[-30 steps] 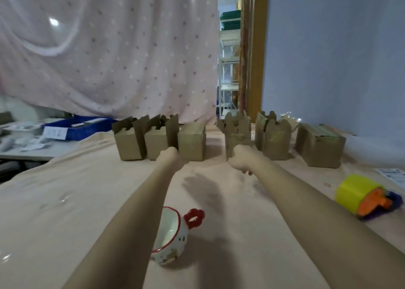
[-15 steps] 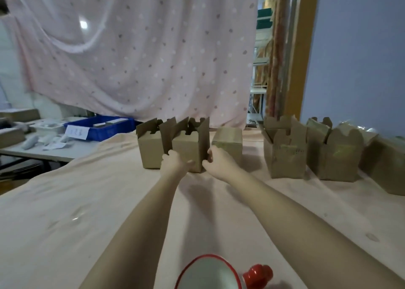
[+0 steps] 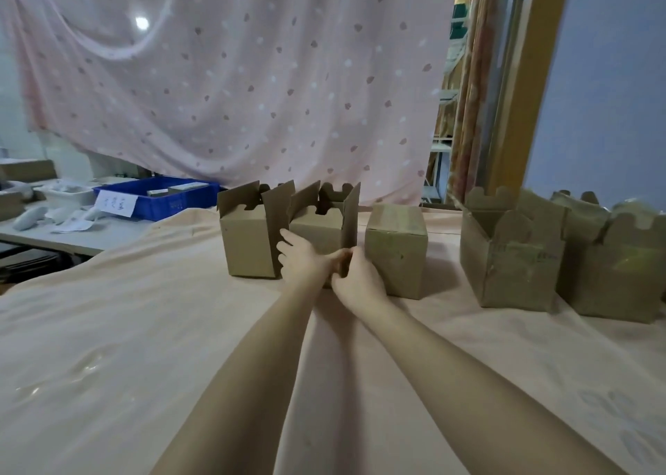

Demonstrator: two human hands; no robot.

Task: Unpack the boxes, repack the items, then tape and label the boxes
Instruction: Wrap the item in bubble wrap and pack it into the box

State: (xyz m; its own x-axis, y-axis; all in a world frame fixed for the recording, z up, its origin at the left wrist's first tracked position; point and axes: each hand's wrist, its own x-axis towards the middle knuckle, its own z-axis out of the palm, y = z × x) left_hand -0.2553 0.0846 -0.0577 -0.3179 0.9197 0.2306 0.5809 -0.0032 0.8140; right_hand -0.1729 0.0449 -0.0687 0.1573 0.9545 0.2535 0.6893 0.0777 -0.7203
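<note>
Cardboard, plain and brown, makes up every box on the peach cloth (image 3: 108, 330) that covers the table. The middle box (image 3: 320, 229) of the left group stands upright with its top flaps raised, and both hands meet at its front. The left hand (image 3: 301, 258) lies against the front face toward the box's left corner, fingers spread and reaching up the wall, thumb pointing toward the other hand. The right hand (image 3: 356, 276) is at the box's right front corner, fingers curled round the lower edge of the raised right flap, so it grips the box there. The two hands touch each other low on the front face, and the box's bottom edge is hidden behind them.

Just beside this box on its left stands a second open box (image 3: 248, 240), flaps up, its right flap overlapping the held one. Just to the right of the right hand sits a closed box (image 3: 396, 247), its top flat. Well apart to the right stand two more open boxes (image 3: 511, 258), close together, with scalloped flaps.

Behind the table hangs a pale pink dotted curtain (image 3: 234, 78). At far left a blue bin (image 3: 162, 200) with a white paper label rests on another table
</note>
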